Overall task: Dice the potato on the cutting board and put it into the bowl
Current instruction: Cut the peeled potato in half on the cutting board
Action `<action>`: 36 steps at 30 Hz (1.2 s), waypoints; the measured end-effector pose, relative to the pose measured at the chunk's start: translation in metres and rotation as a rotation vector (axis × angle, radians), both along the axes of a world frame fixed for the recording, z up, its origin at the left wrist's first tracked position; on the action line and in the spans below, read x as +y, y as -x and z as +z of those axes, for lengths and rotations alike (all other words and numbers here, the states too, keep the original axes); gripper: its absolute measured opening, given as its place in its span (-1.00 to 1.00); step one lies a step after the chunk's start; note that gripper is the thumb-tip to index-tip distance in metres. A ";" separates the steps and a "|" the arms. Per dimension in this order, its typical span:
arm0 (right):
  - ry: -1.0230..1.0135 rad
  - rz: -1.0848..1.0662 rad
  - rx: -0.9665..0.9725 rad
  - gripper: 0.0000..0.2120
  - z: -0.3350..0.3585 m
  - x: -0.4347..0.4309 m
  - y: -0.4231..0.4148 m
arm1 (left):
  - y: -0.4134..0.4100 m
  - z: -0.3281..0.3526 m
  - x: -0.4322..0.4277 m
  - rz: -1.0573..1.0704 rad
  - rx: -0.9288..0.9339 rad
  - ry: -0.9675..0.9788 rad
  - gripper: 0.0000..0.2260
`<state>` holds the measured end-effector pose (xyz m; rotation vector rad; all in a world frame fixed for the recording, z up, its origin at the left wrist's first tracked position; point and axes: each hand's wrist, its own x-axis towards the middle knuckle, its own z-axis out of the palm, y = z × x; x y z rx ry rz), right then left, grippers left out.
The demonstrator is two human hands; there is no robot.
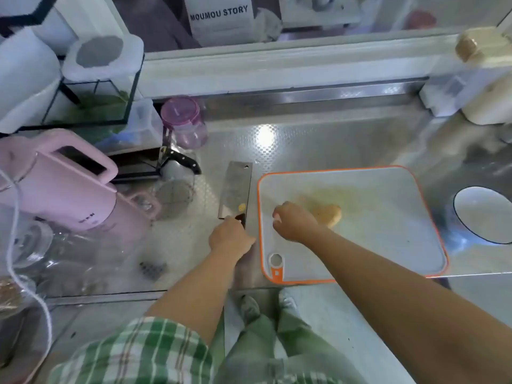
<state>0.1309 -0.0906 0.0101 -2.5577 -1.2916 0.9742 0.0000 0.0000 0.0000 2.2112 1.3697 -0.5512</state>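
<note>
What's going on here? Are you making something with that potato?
A person is getting ready to cut up a potato. Their left hand holds the handle of a big knife that lies flat on the metal counter, just left of the cutting board. Their right hand is over the board, right next to the potato; it's too blurry to tell if it's holding it. The potato looks uncut, and the bowl on the right looks empty.
</note>
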 end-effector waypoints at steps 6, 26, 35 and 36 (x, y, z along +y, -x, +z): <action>-0.004 -0.031 0.005 -0.67 0.001 -0.002 0.000 | 0.014 -0.003 -0.006 0.020 -0.178 -0.087 -0.56; -0.616 -0.936 0.354 -0.88 0.062 -0.086 -0.085 | -0.092 0.051 -0.063 -0.454 -0.583 0.040 -0.72; -0.221 -0.726 0.107 -0.89 0.017 -0.142 -0.085 | -0.116 0.000 -0.094 -0.507 -0.435 -0.056 -0.57; -0.186 -0.697 0.082 -0.88 0.015 -0.141 -0.085 | -0.118 0.000 -0.094 -0.481 -0.451 -0.067 -0.61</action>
